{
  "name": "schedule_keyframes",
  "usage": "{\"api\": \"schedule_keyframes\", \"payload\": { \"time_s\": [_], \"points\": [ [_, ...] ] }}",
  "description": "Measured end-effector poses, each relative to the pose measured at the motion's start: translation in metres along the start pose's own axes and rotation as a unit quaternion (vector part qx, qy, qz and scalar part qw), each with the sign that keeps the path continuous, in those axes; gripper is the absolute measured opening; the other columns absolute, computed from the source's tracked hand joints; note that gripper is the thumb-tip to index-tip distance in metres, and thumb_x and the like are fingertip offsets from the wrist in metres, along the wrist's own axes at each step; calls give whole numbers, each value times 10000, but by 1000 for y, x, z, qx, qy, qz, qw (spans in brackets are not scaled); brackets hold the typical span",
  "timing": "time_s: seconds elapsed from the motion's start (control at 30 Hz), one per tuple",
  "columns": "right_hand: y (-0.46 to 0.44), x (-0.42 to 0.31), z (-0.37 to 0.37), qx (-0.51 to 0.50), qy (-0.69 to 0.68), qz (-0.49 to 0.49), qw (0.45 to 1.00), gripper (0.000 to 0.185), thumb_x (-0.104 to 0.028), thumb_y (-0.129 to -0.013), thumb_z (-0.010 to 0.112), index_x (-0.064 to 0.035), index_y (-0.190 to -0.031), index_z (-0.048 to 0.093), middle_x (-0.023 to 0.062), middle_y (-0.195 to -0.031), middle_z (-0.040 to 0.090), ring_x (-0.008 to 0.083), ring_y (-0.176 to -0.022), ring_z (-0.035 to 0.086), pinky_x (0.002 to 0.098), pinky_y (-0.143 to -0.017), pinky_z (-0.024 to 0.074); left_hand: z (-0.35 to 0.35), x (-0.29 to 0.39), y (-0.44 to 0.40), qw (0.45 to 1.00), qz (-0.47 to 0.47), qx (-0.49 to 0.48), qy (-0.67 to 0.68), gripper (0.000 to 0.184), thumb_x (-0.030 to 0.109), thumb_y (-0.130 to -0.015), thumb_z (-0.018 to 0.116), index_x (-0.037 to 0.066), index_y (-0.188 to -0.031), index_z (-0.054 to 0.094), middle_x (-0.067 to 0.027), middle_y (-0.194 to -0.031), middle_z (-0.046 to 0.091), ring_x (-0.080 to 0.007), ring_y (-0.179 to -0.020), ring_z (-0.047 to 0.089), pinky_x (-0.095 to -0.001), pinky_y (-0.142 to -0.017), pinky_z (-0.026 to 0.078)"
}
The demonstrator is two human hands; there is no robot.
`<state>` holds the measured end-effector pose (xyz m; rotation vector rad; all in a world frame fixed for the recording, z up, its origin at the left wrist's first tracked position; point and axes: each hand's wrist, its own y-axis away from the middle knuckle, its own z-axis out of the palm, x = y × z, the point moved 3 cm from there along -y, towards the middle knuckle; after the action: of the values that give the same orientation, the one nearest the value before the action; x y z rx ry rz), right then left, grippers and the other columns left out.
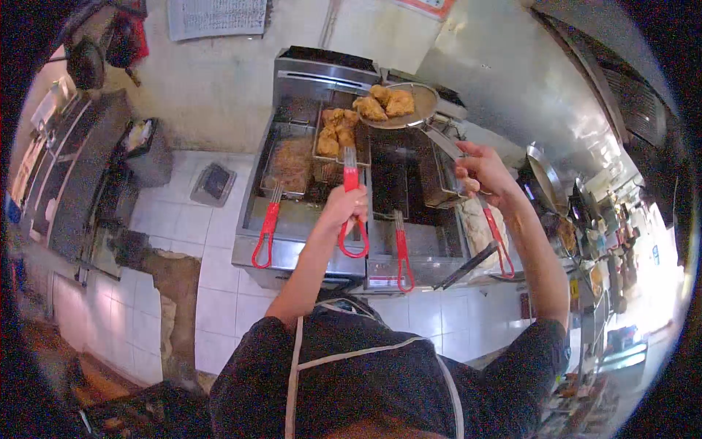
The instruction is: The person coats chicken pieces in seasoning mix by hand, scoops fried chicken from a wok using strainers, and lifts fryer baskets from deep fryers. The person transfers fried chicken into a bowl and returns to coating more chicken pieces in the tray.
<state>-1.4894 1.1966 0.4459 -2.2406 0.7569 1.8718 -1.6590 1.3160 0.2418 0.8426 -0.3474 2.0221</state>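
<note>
My left hand (346,208) is closed around the red handle of a fryer basket (351,178), which is raised over the left fryer. Golden fried chicken pieces (329,143) lie in that basket. My right hand (485,173) grips the metal handle of a round skimmer (424,102), held higher and to the right of the basket. Several browned pieces of fried chicken (371,110) rest on the skimmer's left half. Left of my held basket, another basket (290,167) sits in the fryer with its contents in bubbling oil.
More red basket handles (404,256) stick out over the front of the steel fryer (252,252). A basket (442,192) stands at the right side of the fryer. A long dark tool (468,266) lies by the front right edge. Shelves and pans (542,172) line the right.
</note>
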Motion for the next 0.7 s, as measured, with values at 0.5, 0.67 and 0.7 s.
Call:
{"api": "schedule_keyframes", "payload": {
  "time_s": [0.5, 0.67, 0.7],
  "points": [
    [-28, -31, 45, -84, 332, 50, 938, 659, 47, -634, 480, 58, -1277, 338, 47, -582, 533, 97, -343, 453, 235, -304, 334, -131, 58, 118, 688, 205, 301, -627, 253, 250, -831, 582, 3, -888, 574, -90, -866, 608, -247, -720, 582, -351, -637, 460],
    [-33, -48, 47, -78, 428, 52, 899, 615, 16, -662, 480, 39, -1267, 371, 34, -501, 497, 92, -327, 439, 227, -302, 324, -237, 9, 109, 953, -244, 133, -122, 304, 279, -845, 556, 10, -985, 559, -139, -910, 613, -266, -819, 607, -382, -706, 472],
    [-48, -42, 41, -66, 403, 36, 912, 612, 13, -669, 480, 34, -1271, 368, 33, -488, 490, 93, -323, 437, 231, -303, 325, -231, 6, 99, 963, -228, 131, -62, 321, 286, -851, 543, 0, -998, 540, -130, -888, 609, -253, -776, 601, -372, -694, 483]
  ]
}}
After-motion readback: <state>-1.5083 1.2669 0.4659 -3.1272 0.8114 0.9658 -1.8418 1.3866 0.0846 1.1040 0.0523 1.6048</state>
